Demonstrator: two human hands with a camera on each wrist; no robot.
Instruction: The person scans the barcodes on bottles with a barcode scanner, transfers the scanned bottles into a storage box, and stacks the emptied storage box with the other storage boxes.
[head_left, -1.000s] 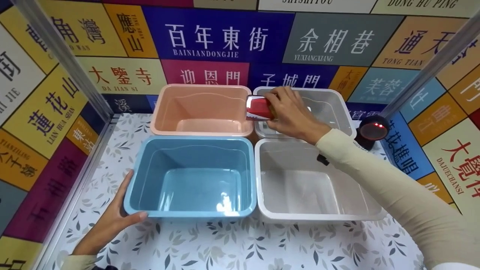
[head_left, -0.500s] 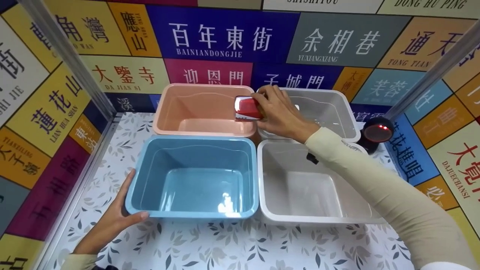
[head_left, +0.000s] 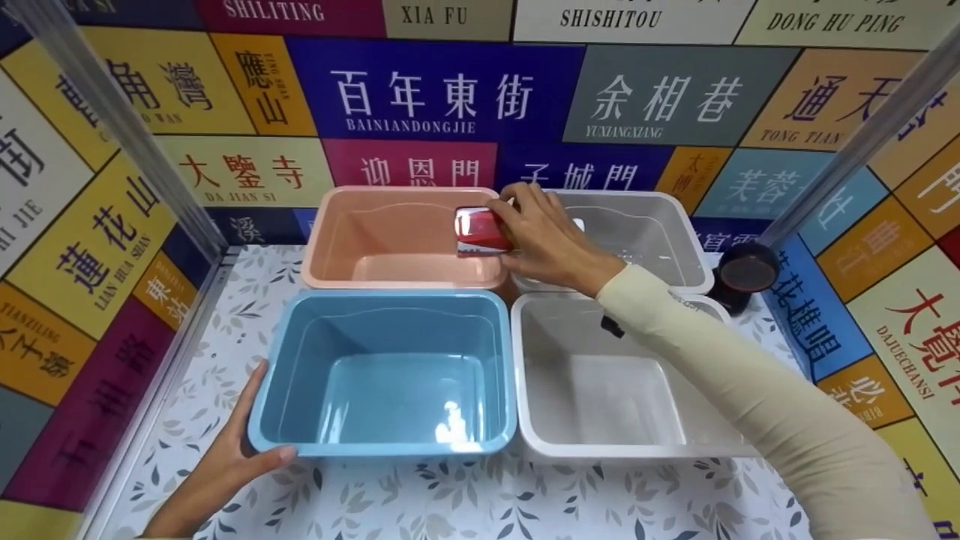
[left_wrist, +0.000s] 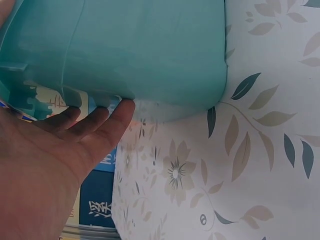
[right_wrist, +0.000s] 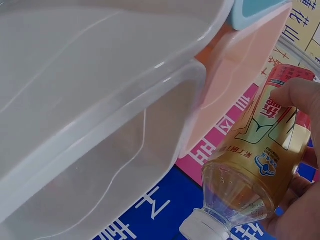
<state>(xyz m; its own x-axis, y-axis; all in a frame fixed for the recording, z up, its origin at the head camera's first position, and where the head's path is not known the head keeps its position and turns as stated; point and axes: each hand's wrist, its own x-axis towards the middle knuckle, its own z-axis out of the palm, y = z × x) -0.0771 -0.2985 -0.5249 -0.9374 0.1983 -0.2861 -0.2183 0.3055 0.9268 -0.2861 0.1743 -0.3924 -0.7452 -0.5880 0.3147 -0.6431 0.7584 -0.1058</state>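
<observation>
My right hand (head_left: 555, 251) grips a plastic bottle (right_wrist: 262, 142) with a gold and red label and a white cap. The bottle's red base end points left over the right part of the pink bin (head_left: 401, 281) in the head view, while the right wrist view shows its cap and clear shoulder. At the left front corner of the blue bin (head_left: 390, 448), my left hand (head_left: 225, 457) spreads its thumb along the front rim. Its extended fingertips (left_wrist: 125, 107) touch the bin's outer side in the left wrist view.
Behind the right hand stands a grey translucent bin (head_left: 652, 225), with a white bin (head_left: 637, 451) in front of it. A black round-headed device (head_left: 746, 270) sits at their right. Printed panels wall in the leaf-patterned table (head_left: 420, 502) on three sides.
My right hand has carried the bottle left, from the grey bin's edge to over the pink bin. The left hand stays put. The head view has tilted up slightly, and the black device's red lights no longer show.
</observation>
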